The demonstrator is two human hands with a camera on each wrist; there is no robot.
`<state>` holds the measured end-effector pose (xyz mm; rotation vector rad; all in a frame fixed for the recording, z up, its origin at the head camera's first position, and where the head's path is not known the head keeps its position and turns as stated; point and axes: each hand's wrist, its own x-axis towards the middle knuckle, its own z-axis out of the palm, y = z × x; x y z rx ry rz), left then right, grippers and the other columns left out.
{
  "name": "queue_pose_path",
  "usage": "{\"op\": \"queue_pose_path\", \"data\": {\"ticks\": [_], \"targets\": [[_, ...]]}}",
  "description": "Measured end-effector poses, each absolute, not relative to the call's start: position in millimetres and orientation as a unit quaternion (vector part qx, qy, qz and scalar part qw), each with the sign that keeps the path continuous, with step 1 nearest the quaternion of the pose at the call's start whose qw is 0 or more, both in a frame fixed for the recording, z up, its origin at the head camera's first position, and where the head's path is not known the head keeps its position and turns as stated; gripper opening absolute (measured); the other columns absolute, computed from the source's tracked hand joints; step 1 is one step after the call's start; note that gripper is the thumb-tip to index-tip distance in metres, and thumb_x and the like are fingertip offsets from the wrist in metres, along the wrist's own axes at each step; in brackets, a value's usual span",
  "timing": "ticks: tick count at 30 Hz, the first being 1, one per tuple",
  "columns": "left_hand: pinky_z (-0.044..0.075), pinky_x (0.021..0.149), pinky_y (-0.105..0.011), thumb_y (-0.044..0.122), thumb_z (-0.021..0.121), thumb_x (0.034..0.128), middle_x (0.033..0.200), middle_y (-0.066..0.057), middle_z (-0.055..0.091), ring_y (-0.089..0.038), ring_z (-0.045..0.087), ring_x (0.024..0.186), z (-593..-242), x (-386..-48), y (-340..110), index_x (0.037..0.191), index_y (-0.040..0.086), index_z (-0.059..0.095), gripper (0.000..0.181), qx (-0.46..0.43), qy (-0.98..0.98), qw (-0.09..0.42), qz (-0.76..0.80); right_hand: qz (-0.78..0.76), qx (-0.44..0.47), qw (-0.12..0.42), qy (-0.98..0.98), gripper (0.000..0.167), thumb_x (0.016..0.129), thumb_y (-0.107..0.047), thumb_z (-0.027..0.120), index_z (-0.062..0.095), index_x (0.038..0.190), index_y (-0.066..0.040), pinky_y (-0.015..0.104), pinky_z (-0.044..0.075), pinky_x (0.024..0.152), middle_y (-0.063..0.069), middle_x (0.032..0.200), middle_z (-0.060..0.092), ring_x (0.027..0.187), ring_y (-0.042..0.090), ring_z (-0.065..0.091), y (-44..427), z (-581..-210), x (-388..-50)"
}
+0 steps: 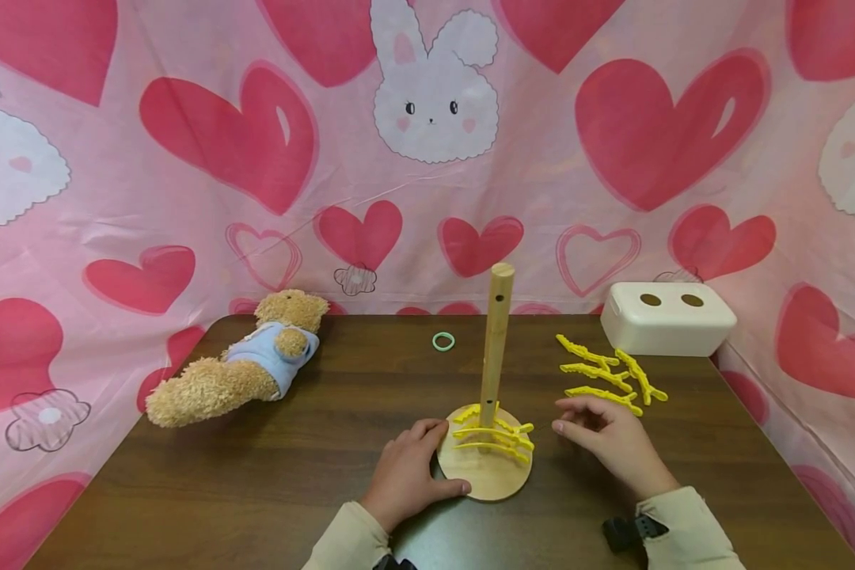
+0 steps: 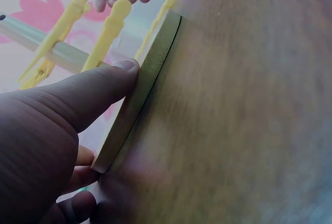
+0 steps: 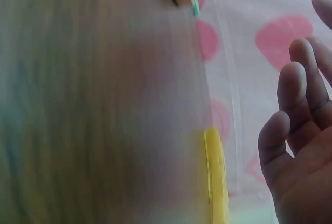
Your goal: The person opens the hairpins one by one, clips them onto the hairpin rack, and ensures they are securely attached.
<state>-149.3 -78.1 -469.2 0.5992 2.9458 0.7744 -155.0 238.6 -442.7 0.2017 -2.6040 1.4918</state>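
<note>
A wooden post [image 1: 496, 340] rises from a round wooden base [image 1: 490, 479], with several yellow clips [image 1: 495, 434] around its lower part. My left hand [image 1: 411, 473] grips the left edge of the base, thumb at the front; in the left wrist view the thumb of that hand [image 2: 46, 110] lies against the rim of the base [image 2: 140, 94]. To the right of the base, my right hand [image 1: 616, 443] is raised with relaxed fingers and nothing in it, just below several loose yellow clips [image 1: 602, 370]. The right wrist view shows the hand [image 3: 306, 146] empty beside a yellow clip [image 3: 216, 177].
A teddy bear [image 1: 264, 356] in a light blue top lies at the left of the brown table [image 1: 256, 491]. Behind the post is a small green ring [image 1: 443, 341]. At the back right stands a white box [image 1: 668, 321] with two round holes. A pink curtain hangs behind.
</note>
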Motion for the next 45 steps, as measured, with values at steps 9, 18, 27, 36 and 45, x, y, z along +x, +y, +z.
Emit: {"op": "queue_pose_path", "data": {"ticks": [9, 18, 27, 36, 45], "targets": [[0.042, 0.096, -0.058, 0.070, 0.074, 0.0748, 0.141, -0.006, 0.053, -0.033, 0.055, 0.121, -470.5, -150.3, -78.2, 0.148, 0.012, 0.051, 0.096, 0.189, 0.949, 0.024, 0.252, 0.428, 0.012, 0.117, -0.896, 0.037, 0.088, -0.030, 0.079, 0.073, 0.115, -0.006, 0.022, 0.049, 0.070, 0.009, 0.103, 0.071, 0.083, 0.010, 0.059, 266.6, -445.8, -162.2], [0.042, 0.096, -0.058, 0.071, 0.074, 0.0745, 0.141, -0.006, 0.053, -0.033, 0.056, 0.120, -471.5, -150.6, -78.2, 0.148, 0.013, 0.052, 0.096, 0.187, 0.951, 0.030, 0.246, 0.419, -0.035, 0.094, -0.902, 0.048, 0.091, -0.037, 0.075, 0.067, 0.126, -0.005, 0.016, 0.046, 0.079, 0.015, 0.118, 0.069, 0.102, 0.018, 0.059, 289.3, -450.7, -164.9], [0.042, 0.097, -0.058, 0.070, 0.075, 0.0745, 0.141, -0.006, 0.053, -0.033, 0.055, 0.121, -470.7, -150.1, -78.2, 0.148, 0.013, 0.051, 0.096, 0.183, 0.950, 0.034, 0.251, 0.424, -0.055, 0.054, -0.902, 0.053, 0.091, -0.043, 0.073, 0.066, 0.127, -0.005, 0.026, 0.046, 0.074, 0.014, 0.117, 0.067, 0.097, 0.022, 0.055, 294.1, -452.5, -165.9], [0.042, 0.096, -0.058, 0.070, 0.075, 0.0747, 0.140, -0.006, 0.054, -0.033, 0.056, 0.121, -470.1, -150.1, -78.0, 0.147, 0.013, 0.052, 0.095, 0.186, 0.950, 0.031, 0.248, 0.434, -0.087, 0.049, -0.895, 0.058, 0.089, -0.042, 0.076, 0.065, 0.127, 0.000, 0.025, 0.042, 0.066, 0.011, 0.102, 0.060, 0.088, 0.019, 0.050, 300.6, -458.1, -166.9], [0.042, 0.097, -0.058, 0.071, 0.074, 0.0748, 0.141, -0.006, 0.053, -0.033, 0.055, 0.122, -469.9, -151.2, -78.3, 0.148, 0.013, 0.051, 0.096, 0.186, 0.950, 0.030, 0.250, 0.378, -0.093, 0.038, -0.920, 0.067, 0.088, -0.046, 0.075, 0.061, 0.129, 0.005, 0.031, 0.035, 0.062, 0.009, 0.086, 0.052, 0.079, 0.021, 0.046, 326.3, -457.9, -165.5]]}}
